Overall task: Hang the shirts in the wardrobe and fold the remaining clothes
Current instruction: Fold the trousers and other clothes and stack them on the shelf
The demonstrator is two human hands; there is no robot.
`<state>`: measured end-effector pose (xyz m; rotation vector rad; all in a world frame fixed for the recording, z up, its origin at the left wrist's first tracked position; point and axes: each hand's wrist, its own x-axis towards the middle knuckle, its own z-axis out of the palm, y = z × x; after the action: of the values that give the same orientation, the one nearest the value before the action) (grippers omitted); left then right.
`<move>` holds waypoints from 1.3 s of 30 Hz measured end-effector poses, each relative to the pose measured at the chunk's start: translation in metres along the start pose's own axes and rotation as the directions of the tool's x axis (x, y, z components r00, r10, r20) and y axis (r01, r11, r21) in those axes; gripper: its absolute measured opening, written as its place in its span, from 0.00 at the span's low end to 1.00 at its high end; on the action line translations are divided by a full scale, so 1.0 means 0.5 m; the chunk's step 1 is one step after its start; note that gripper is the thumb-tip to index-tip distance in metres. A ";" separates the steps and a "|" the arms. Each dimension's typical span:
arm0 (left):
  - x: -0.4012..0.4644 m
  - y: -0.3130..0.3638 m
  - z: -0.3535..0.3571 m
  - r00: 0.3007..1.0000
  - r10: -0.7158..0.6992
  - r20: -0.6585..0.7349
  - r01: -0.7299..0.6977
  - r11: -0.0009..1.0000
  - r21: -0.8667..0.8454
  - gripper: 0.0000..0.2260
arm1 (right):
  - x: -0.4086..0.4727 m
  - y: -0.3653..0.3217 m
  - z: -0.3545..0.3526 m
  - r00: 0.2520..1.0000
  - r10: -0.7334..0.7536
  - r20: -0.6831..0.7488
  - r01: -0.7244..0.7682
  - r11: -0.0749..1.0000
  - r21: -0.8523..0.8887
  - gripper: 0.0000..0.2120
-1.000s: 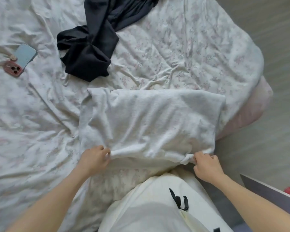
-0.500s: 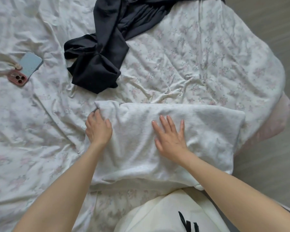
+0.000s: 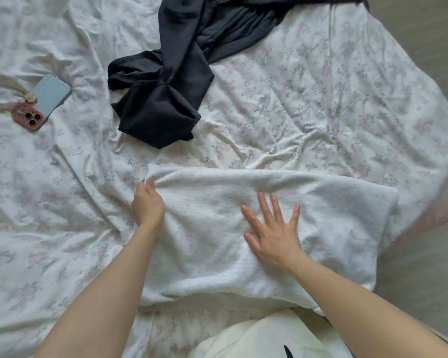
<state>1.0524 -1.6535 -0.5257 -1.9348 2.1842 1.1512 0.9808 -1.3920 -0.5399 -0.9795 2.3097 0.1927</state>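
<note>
Bare forearms and hands, no sleeves in view; cream-white garment (image 3: 264, 339) with a small black mark.

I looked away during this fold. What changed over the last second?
Both hands let go of the white garment's near edge after folding it away. The right hand now presses flat on top; the left hand pinches its far left corner. The black garment and phone stayed put on the bed.
</note>
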 end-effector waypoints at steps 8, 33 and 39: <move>-0.142 -0.009 0.065 0.817 0.559 0.141 -0.559 0.710 0.428 0.30 | -0.119 0.027 0.037 0.997 -0.042 -0.063 0.039 0.998 -0.049 0.30; -0.472 -0.088 0.219 0.556 0.273 0.785 -0.816 0.359 0.453 0.41 | -0.338 0.271 0.209 0.626 0.628 0.462 -0.512 -0.116 0.851 0.12; -0.467 -0.086 0.214 0.628 0.209 0.750 -0.730 0.492 0.474 0.43 | -0.400 0.315 0.238 0.598 0.766 0.234 -0.256 -0.093 0.962 0.07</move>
<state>1.0973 -1.3972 -0.5193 -0.4478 2.2833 0.5267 1.0365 -1.1166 -0.5328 0.7944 2.2573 -1.2459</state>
